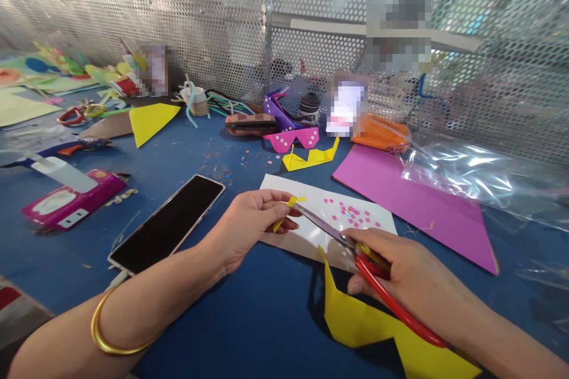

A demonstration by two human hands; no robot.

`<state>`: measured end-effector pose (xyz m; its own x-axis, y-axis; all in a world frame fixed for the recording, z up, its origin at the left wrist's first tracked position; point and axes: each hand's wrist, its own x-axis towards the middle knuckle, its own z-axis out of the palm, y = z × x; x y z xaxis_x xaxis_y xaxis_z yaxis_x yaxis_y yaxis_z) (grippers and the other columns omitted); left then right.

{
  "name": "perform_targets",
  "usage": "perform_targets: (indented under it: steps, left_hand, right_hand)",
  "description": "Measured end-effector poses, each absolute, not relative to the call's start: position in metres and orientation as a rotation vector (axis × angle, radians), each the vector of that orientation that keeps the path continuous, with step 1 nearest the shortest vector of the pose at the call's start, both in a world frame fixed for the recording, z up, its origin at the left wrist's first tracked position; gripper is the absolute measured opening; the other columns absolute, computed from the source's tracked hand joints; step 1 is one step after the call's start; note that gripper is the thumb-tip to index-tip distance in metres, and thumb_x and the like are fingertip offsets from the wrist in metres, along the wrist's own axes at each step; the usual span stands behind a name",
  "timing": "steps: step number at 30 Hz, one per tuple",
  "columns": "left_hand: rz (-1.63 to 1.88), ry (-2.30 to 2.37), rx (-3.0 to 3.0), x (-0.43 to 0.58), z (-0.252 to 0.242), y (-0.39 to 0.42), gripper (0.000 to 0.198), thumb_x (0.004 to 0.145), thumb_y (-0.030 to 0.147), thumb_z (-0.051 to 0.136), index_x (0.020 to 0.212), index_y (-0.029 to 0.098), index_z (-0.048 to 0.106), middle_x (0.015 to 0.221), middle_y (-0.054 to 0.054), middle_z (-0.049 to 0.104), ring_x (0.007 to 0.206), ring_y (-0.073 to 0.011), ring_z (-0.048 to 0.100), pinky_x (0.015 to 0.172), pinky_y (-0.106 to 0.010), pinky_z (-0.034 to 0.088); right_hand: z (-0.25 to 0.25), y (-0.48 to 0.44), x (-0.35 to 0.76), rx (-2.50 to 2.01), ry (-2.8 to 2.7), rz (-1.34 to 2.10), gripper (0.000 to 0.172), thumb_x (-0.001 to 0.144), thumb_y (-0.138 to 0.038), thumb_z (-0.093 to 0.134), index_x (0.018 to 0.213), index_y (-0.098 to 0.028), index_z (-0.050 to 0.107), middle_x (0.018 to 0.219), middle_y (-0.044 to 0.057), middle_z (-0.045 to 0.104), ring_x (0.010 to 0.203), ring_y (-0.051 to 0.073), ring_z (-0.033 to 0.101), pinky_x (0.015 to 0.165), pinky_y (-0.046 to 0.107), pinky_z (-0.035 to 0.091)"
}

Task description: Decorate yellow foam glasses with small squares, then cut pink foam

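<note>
My left hand pinches a narrow strip of yellow paper above a white sheet. In my right hand are red-handled scissors, their blade tips against the strip's upper end. Small pink paper squares lie scattered on the white sheet. Below my right hand rests a yellow paper glasses shape, partly covered by the hand and the scissors handle. Behind the sheet are a smaller folded yellow paper glasses shape and pink paper glasses with pale squares.
A black-screened phone with a cable lies left of my forearm. Farther left is a magenta device. Purple card and clear plastic wrap cover the right side. A perforated metal screen stands behind; a person shows beyond it.
</note>
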<state>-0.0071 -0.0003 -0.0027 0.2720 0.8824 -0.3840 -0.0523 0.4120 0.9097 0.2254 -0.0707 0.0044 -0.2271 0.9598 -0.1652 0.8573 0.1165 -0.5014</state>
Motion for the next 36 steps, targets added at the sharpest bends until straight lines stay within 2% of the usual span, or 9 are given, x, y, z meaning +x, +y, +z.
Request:
perform_targets:
  steps: [5, 10, 14, 22, 26, 30, 36]
  left_hand:
    - [0.753, 1.133, 0.976, -0.0051, -0.0021, -0.0004, 0.017, 0.081, 0.016, 0.067, 0.098, 0.014, 0.070, 0.084, -0.006, 0.077, 0.067, -0.0122, 0.068, 0.070, -0.025, 0.052]
    - [0.745, 1.143, 0.986, -0.0040, -0.0009, -0.0007, 0.019, 0.084, 0.013, 0.064, 0.102, 0.012, 0.069, 0.080, -0.004, 0.076, 0.065, -0.0109, 0.068, 0.069, -0.024, 0.051]
    - [0.746, 1.138, 0.982, -0.0039, 0.0003, -0.0009, 0.019, 0.083, 0.015, 0.065, 0.101, 0.012, 0.069, 0.080, -0.004, 0.076, 0.066, -0.0109, 0.068, 0.068, -0.023, 0.051]
    - [0.736, 1.132, 0.992, -0.0049, -0.0022, -0.0006, 0.021, 0.082, 0.013, 0.065, 0.102, 0.013, 0.070, 0.082, -0.005, 0.077, 0.067, -0.0118, 0.069, 0.070, -0.025, 0.052]
    - [0.748, 1.137, 0.989, -0.0046, -0.0013, -0.0015, 0.018, 0.081, 0.014, 0.066, 0.099, 0.014, 0.070, 0.083, -0.005, 0.077, 0.066, -0.0120, 0.068, 0.068, -0.025, 0.051]
    - [0.729, 1.180, 0.972, -0.0053, 0.0009, -0.0018, 0.012, 0.079, 0.023, 0.071, 0.088, 0.015, 0.071, 0.084, -0.006, 0.077, 0.063, -0.0115, 0.067, 0.064, -0.024, 0.051]
    - [0.676, 1.158, 0.988, -0.0069, -0.0021, -0.0014, 0.014, 0.081, 0.030, 0.071, 0.082, 0.016, 0.072, 0.085, -0.005, 0.076, 0.060, -0.0096, 0.065, 0.055, -0.021, 0.049]
  right_hand:
    - [0.0040, -0.0715, 0.2244, -1.770, -2.139, 0.885, 0.024, 0.082, -0.034, 0.066, 0.106, -0.029, 0.066, 0.087, -0.002, 0.072, 0.076, 0.018, 0.069, 0.067, 0.029, 0.052]
    - [0.0036, -0.0719, 0.2234, -1.733, -2.040, 1.080, 0.007, 0.086, -0.024, 0.059, 0.091, -0.026, 0.063, 0.081, -0.005, 0.072, 0.073, 0.014, 0.071, 0.066, 0.024, 0.051]
    - [0.0026, -0.0717, 0.2240, -1.690, -2.048, 1.084, 0.010, 0.087, -0.019, 0.054, 0.089, -0.025, 0.061, 0.081, -0.006, 0.073, 0.071, 0.013, 0.072, 0.065, 0.023, 0.051]
    - [0.0043, -0.0716, 0.2225, -1.692, -2.072, 1.057, 0.009, 0.086, -0.018, 0.056, 0.087, -0.025, 0.062, 0.079, -0.005, 0.073, 0.073, 0.014, 0.072, 0.066, 0.025, 0.051]
    - [0.0043, -0.0712, 0.2227, -1.679, -2.070, 1.029, 0.010, 0.085, -0.020, 0.058, 0.091, -0.026, 0.064, 0.080, -0.005, 0.073, 0.073, 0.015, 0.072, 0.065, 0.025, 0.052]
    - [0.0034, -0.0714, 0.2229, -1.685, -2.057, 0.954, 0.017, 0.086, -0.024, 0.062, 0.101, -0.028, 0.066, 0.079, -0.005, 0.075, 0.073, 0.016, 0.072, 0.065, 0.026, 0.053]
    - [0.0028, -0.0711, 0.2226, -1.699, -2.057, 0.952, 0.020, 0.087, -0.025, 0.061, 0.106, -0.028, 0.066, 0.081, -0.006, 0.076, 0.074, 0.016, 0.072, 0.067, 0.027, 0.053]
